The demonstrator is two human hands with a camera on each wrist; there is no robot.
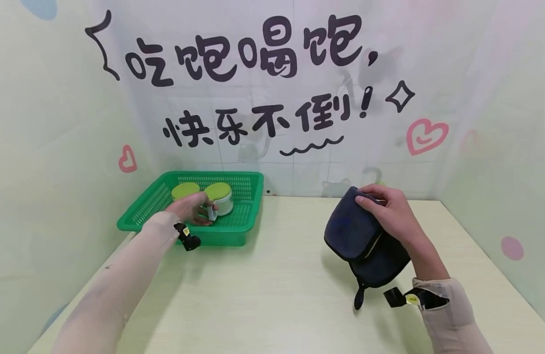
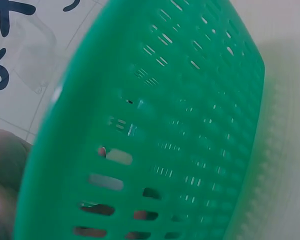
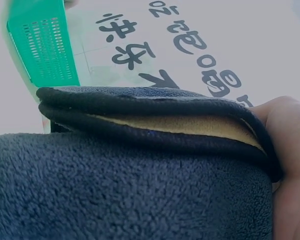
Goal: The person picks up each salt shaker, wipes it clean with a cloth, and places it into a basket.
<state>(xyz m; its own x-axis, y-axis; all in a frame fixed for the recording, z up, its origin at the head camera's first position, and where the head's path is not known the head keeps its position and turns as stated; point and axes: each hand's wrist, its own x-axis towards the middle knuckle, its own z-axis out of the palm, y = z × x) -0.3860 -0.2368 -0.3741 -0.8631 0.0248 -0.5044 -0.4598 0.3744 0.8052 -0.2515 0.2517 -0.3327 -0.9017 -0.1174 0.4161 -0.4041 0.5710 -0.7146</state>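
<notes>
In the head view my left hand (image 1: 195, 209) reaches into the green basket (image 1: 228, 238). Its fingers grip the pale handle of a white jar with a green lid (image 1: 224, 202). A second green-lidded jar (image 1: 184, 191) stands to the left, partly behind that hand. On the right, my right hand (image 1: 389, 211) pinches the upper edge of a folded dark blue cleaning cloth (image 1: 354, 226), thumb in front. The cloth has black edging, a hanging loop and a tan inner face, which shows in the right wrist view. The basket wall mostly hides the left hand from its wrist view.
A pale wooden table (image 1: 277, 295) lies under everything. Behind it hangs a white printed backdrop (image 1: 272, 123) with large dark lettering. Pale side walls (image 1: 498, 172) border the table left and right. The basket's raised rim surrounds the jars.
</notes>
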